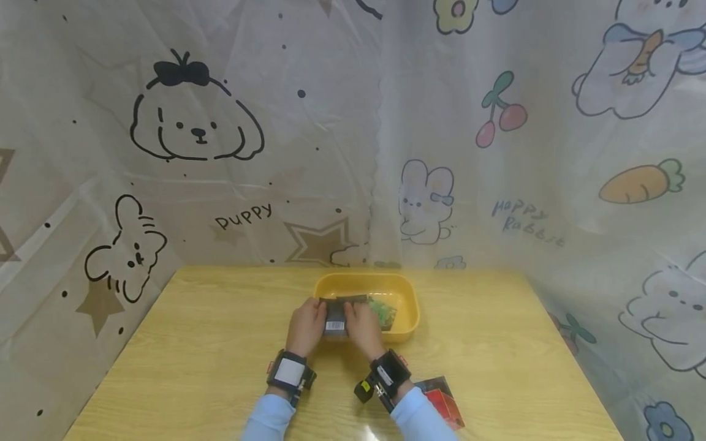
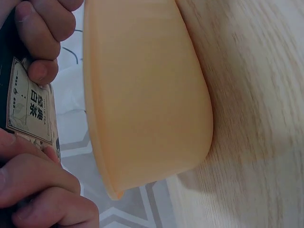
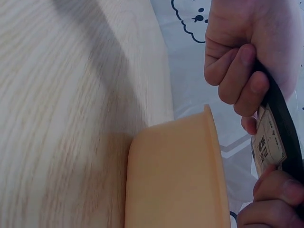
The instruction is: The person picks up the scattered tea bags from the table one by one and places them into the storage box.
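Both hands hold a dark tea sachet (image 1: 335, 315) between them, over the near side of a yellow plastic basin (image 1: 415, 306). My left hand (image 1: 306, 324) grips its left end and my right hand (image 1: 364, 327) grips its right end, with fingers curled and thumbs on top. A pale label (image 2: 29, 105) with Chinese characters shows on the sachet's underside in the left wrist view. The same label (image 3: 269, 145) is partly visible in the right wrist view. Inside the basin lies a green packet (image 1: 384, 312); a dark edge beside it is partly hidden by the hands.
A red and dark packet (image 1: 444, 404) lies on the wooden table (image 1: 209, 355), partly behind the right sleeve (image 1: 421, 416). A printed curtain (image 1: 331, 153) with cartoon animals hangs at the table's back and sides.
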`<state>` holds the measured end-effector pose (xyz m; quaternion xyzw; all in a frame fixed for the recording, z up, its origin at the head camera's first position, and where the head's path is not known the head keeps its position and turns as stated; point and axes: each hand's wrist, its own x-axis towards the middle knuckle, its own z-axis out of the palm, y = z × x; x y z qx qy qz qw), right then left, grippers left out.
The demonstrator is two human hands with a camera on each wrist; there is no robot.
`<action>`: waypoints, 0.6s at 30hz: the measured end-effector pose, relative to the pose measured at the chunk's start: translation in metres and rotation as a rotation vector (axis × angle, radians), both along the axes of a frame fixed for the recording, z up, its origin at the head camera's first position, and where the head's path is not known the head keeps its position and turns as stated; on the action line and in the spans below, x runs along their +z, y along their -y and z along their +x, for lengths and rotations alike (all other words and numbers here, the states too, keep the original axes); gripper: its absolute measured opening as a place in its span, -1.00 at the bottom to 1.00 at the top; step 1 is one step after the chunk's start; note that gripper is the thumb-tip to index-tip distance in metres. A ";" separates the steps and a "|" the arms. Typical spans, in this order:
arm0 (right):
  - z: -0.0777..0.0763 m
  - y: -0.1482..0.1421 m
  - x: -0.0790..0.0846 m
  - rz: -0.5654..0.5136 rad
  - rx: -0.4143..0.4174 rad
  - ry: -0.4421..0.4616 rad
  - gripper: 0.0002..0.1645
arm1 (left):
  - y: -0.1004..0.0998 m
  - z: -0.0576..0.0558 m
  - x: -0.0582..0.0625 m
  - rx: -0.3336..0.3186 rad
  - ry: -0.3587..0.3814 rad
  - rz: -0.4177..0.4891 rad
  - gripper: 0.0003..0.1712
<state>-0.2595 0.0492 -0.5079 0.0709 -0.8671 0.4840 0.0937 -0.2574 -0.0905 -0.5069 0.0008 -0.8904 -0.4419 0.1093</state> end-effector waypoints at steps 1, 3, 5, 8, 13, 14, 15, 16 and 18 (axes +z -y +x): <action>-0.002 0.000 0.000 0.002 0.003 0.010 -0.53 | 0.000 -0.001 0.000 -0.001 -0.001 -0.003 -0.74; -0.004 -0.001 -0.001 0.002 0.010 0.036 -0.54 | -0.001 -0.003 0.000 -0.001 -0.003 -0.013 -0.74; -0.007 -0.002 -0.001 0.000 0.017 0.054 -0.55 | -0.001 -0.005 0.000 0.000 -0.003 -0.024 -0.75; -0.010 -0.003 -0.002 0.011 0.017 0.056 -0.56 | -0.002 -0.008 0.000 -0.002 -0.008 -0.044 -0.76; -0.014 -0.004 -0.001 0.035 0.001 0.070 -0.55 | -0.002 -0.012 0.001 -0.002 -0.019 -0.058 -0.76; -0.015 -0.004 -0.001 0.036 -0.001 0.072 -0.55 | -0.002 -0.013 0.001 -0.003 -0.019 -0.060 -0.76; -0.016 -0.004 -0.001 0.042 -0.003 0.069 -0.55 | -0.002 -0.014 0.000 -0.003 -0.019 -0.061 -0.76; -0.016 -0.004 -0.001 0.050 -0.005 0.063 -0.56 | -0.002 -0.015 0.000 -0.004 -0.020 -0.063 -0.75; -0.018 -0.004 0.000 0.069 -0.009 0.046 -0.57 | -0.002 -0.016 0.000 -0.003 -0.022 -0.067 -0.74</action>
